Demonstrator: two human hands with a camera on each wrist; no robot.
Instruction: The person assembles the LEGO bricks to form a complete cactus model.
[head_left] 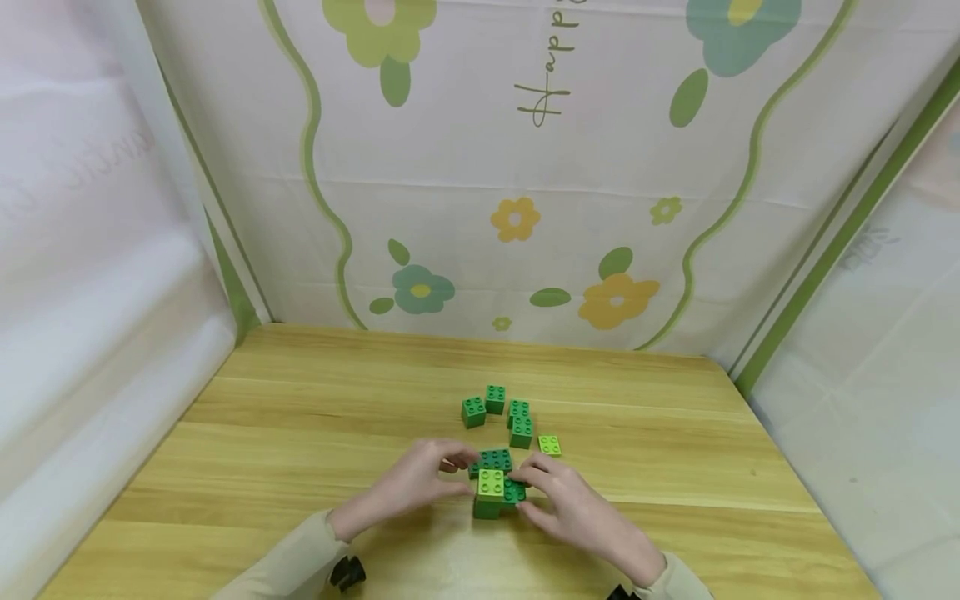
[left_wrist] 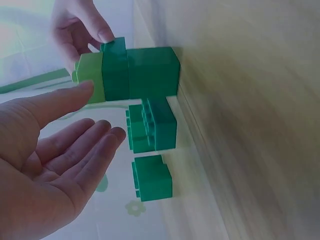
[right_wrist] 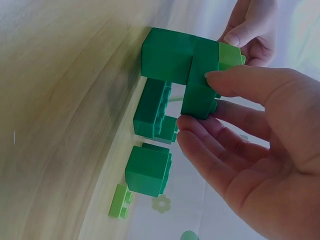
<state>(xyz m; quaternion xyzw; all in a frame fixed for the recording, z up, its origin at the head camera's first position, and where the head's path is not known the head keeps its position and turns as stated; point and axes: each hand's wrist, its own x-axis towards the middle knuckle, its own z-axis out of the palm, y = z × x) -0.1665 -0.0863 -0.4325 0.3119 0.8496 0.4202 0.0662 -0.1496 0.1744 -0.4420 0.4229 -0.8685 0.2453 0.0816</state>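
A small stack of toy building bricks stands near the front of the table. Its base is a green block [head_left: 487,507]; across that lies a longer green brick [right_wrist: 200,97] overhanging to the right, with a light green brick [head_left: 491,482] on top. My right hand [head_left: 562,502] pinches the overhanging end, thumb on its side and fingertips at its end. At the stack's left is my left hand [head_left: 412,482], fingers extended and thumb close to the light green brick; whether the thumb touches is unclear. Just behind lies another long green brick [head_left: 493,460].
Farther back are several square green bricks, among them one at the left [head_left: 474,411] and one at the right [head_left: 521,431]. A flat light green brick [head_left: 550,446] lies beyond my right hand. Printed white cloth [head_left: 450,150] hangs behind the wooden table [head_left: 315,392].
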